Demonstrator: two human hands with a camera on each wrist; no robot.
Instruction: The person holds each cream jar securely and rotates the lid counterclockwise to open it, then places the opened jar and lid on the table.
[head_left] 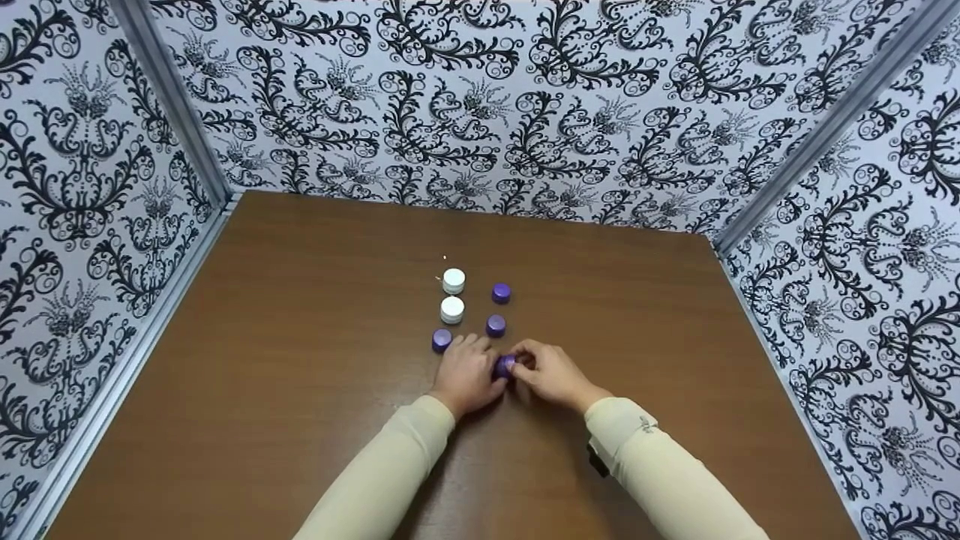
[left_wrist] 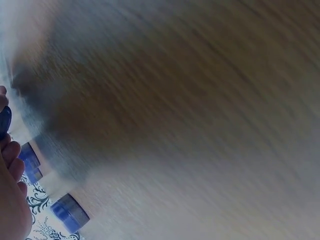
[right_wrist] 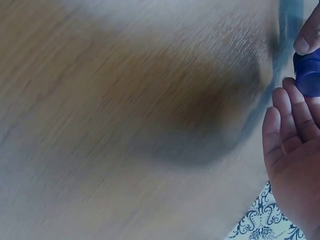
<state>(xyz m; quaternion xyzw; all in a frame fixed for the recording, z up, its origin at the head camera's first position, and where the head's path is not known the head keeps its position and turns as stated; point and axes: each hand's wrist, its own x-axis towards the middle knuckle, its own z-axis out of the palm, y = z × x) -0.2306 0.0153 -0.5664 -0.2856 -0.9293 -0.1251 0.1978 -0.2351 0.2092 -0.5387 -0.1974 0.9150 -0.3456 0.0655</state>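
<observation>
In the head view, my left hand and right hand meet at one small round purple cap low over the table. The right hand pinches this cap between thumb and fingers; in the right wrist view its round face shows. My left hand holds the cap from the other side, its thumb and fingers partly cut off in the left wrist view. Another purple cap stands just beyond the left fingertips. Two more purple caps, one nearer and one farther, stand ahead of the hands.
Two white caps, a far one and a near one, stand in line left of the purple ones. Tiny white specks lie beside them. The brown wooden table is bounded by patterned walls at the back and sides.
</observation>
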